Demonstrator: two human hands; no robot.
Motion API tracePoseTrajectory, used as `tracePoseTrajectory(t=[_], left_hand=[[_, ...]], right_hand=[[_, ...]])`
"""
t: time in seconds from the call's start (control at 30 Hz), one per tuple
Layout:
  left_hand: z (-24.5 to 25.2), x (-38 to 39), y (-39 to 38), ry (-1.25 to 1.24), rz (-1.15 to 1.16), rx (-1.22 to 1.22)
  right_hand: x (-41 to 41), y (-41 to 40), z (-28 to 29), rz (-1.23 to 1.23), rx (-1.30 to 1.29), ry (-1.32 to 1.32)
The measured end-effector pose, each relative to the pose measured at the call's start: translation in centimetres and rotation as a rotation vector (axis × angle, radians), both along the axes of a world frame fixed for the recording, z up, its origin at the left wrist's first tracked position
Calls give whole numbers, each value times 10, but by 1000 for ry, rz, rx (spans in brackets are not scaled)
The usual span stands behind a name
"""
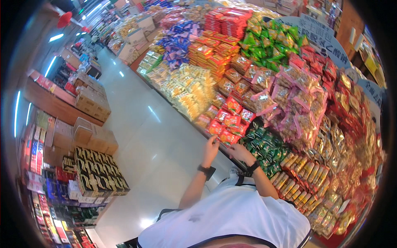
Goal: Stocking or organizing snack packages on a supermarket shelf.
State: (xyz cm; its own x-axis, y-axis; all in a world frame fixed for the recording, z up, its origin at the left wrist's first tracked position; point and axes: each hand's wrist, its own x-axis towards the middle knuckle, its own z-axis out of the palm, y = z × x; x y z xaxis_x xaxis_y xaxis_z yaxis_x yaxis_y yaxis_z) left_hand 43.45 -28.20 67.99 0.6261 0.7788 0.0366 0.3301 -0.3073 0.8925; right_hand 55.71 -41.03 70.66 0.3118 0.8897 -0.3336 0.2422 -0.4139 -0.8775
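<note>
My left hand reaches up to the near edge of a small pile of red snack packets, its fingertips at the lowest packets. Close by on the right, my right hand has its fingers bent at the bottom corner of the same pile. Between the two hands lies one shiny red packet. Whether either hand grips a packet or only touches it is too small to tell. Dark green packets lie just right of my right hand. Both wrists wear dark bands.
The sloping display's dark front edge runs diagonally past my hands. Pale yellow packets, brown packets and pink-edged bags surround the red pile. Across the tiled aisle stand cardboard boxes and stacked black-and-gold cartons.
</note>
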Motion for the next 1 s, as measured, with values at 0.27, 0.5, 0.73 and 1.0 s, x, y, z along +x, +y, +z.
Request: tracePoseTrajectory(t=[0.27,0.5,0.73,1.0], left_hand=[[-27,-61,-6,-113,162,-124],[-27,-136,-18,-69,300,-217],[-11,-208,-45,-93,477,-327],[-21,-301,-74,-160,643,-334]], right_hand=[[-27,21,-2,170,22,82],[-64,49,-17,330,57,143],[-128,75,-22,453,26,149],[-213,75,-10,589,43,309]])
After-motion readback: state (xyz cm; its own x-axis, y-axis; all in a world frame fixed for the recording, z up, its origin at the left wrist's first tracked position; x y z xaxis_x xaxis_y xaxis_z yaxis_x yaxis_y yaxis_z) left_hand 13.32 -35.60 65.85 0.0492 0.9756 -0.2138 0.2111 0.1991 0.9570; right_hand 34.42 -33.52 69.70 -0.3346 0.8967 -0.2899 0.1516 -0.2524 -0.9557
